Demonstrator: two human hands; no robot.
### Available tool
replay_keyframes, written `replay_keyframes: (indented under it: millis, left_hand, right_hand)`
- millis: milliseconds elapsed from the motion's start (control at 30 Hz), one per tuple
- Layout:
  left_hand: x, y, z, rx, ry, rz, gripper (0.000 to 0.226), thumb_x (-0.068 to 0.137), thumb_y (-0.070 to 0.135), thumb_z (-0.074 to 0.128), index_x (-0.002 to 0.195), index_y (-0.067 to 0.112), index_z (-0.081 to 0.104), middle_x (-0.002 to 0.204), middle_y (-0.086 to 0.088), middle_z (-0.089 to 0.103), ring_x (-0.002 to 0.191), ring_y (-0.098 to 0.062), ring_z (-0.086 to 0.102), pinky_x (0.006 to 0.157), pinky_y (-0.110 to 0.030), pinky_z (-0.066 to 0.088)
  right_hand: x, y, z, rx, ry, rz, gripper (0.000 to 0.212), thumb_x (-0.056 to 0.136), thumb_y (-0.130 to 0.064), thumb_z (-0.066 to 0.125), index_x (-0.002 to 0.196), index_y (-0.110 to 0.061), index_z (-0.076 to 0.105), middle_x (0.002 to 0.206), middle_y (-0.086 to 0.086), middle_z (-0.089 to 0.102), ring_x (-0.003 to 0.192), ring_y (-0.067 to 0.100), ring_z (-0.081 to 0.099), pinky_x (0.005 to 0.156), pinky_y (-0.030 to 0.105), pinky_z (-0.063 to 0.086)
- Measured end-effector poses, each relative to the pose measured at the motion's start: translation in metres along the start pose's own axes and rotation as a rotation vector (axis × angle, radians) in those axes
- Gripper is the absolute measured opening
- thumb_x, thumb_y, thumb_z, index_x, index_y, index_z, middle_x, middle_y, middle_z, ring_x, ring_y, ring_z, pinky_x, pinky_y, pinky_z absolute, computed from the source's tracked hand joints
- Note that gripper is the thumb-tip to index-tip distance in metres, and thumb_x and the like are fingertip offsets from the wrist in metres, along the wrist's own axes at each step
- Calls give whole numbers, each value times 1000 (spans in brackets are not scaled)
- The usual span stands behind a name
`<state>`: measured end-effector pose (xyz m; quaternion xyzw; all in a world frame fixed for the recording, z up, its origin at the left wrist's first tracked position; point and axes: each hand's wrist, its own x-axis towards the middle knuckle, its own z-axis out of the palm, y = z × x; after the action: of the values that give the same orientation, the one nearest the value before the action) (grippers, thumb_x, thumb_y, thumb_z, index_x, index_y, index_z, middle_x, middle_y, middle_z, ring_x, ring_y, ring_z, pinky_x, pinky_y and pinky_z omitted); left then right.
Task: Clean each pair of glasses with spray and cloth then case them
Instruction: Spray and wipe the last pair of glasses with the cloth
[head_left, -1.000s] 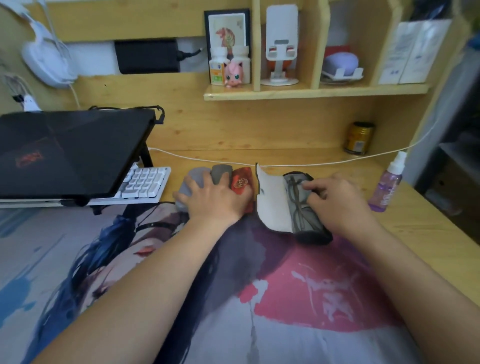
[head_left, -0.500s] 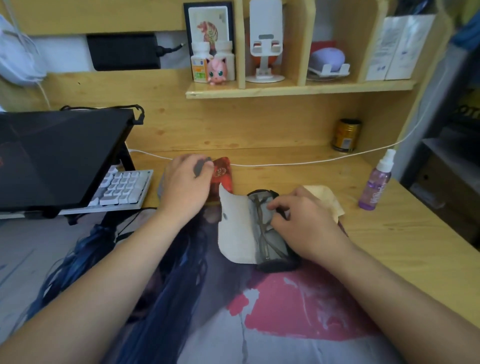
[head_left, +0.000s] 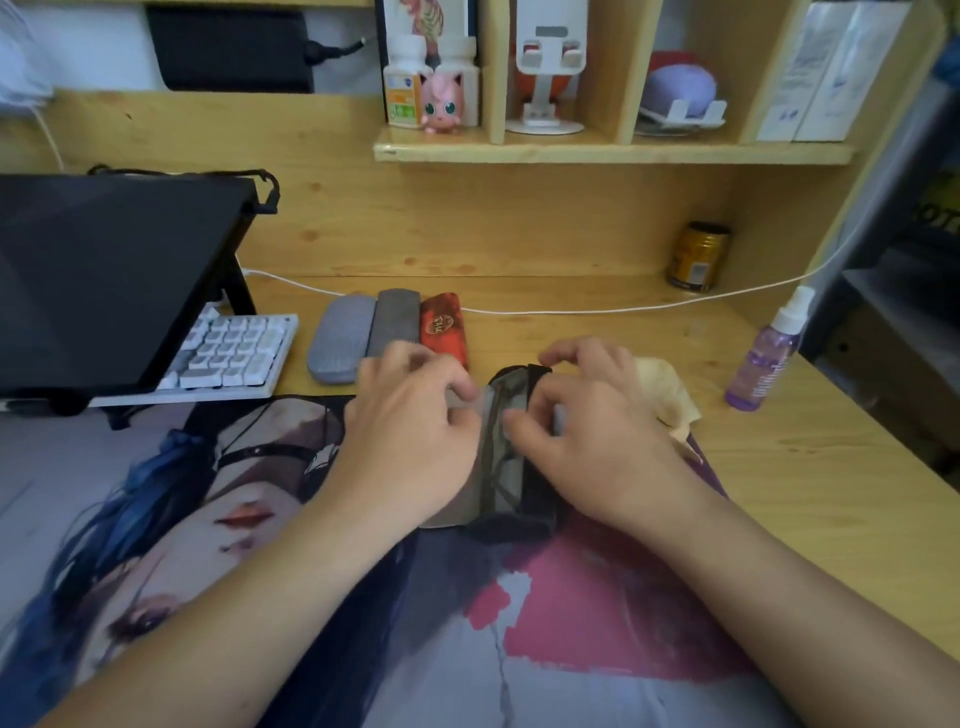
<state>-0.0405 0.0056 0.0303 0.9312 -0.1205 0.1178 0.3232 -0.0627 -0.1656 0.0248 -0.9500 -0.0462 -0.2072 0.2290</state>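
Wooden desk with a printed desk mat (head_left: 156, 519) fills my view, shelves behind. Centred on the mat's far edge lies the open soft glasses case (head_left: 511, 452), its long axis running twelve to six, a pair of glasses (head_left: 501, 415) inside. My left hand (head_left: 410, 447) sits at the case's nine o'clock side, fingers curled and pinching the pale flap; my right hand (head_left: 587, 441) is at its three o'clock side, fingers curled over the dark rim and the frame. Both are equally close, touching the case. I judge this to be the casing step, and the flap needs folding from nine toward three over the glasses. At eleven o'clock three closed cases (head_left: 389, 327) stand side by side. The yellowish cloth (head_left: 665, 389) lies just beyond my right hand, the purple spray bottle (head_left: 763, 358) at two o'clock, well apart
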Motion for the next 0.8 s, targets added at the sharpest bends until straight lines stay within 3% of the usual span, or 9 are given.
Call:
replay_keyframes:
  millis: [67,167,233,300,400,500,600,700,800]
  left_hand:
    - [2,-3,1,11,-76,-98,26,91,19,55,113,32,57,124,8,33,124,-23,34,106,-44,36]
    - [6,-5,-5,-76,-193,-232,35,94,20,53,126,33,54,124,5,30,119,-28,48,103,-42,43]
    - [8,-5,-9,-211,-212,-286,38,97,14,51,130,33,55,123,4,38,104,-18,55,83,-28,47]
    - [10,-2,-13,-442,-216,-328,44,96,3,51,126,34,59,113,8,52,90,-3,54,67,-19,40]
    - [11,-1,-12,-619,-230,-363,51,93,-7,52,123,33,62,101,13,54,86,4,50,65,-14,36]
    - [11,-2,-11,-663,-231,-363,50,91,-7,53,123,31,64,103,10,57,90,1,53,70,-17,38]
    - [12,-5,-13,-679,-243,-371,50,88,-5,55,118,33,67,110,3,61,101,-10,58,83,-26,45]
    - [13,-11,-13,-628,-267,-344,54,86,-6,56,119,36,66,115,0,63,108,-15,61,97,-34,49]
    - [20,-22,-18,-491,-303,-279,60,86,-9,55,123,38,61,116,2,63,103,-15,63,88,-34,53]
  right_hand:
    - [-1,-11,7,-67,-16,-36,29,85,-46,64,67,-25,56,132,-3,48,132,17,30,102,27,31]
    - [4,-17,10,-124,-66,-32,32,88,-50,60,77,-21,66,140,1,45,136,23,28,111,33,30]
    - [5,-14,10,-128,-94,5,40,89,-54,57,82,-17,72,137,-1,47,133,23,30,111,30,27]
    - [4,-11,9,-151,-120,47,48,89,-59,54,80,-18,75,133,-2,49,129,22,32,111,32,29]
    - [4,-9,10,-193,-167,123,53,88,-64,49,81,-19,76,128,-2,49,125,24,34,111,37,31]
    - [3,-9,14,-220,-158,138,43,87,-54,52,81,-17,74,124,-1,50,120,26,35,108,40,34]
    - [9,-10,12,-64,-135,220,33,85,-41,58,65,-16,67,116,-3,52,116,25,37,105,36,35]
    - [16,-14,-1,298,-24,361,35,85,-32,65,57,-10,65,105,-1,56,112,22,47,99,34,39]
    - [21,-7,-14,612,109,485,37,85,-26,67,69,7,64,85,16,61,83,22,57,77,38,45]
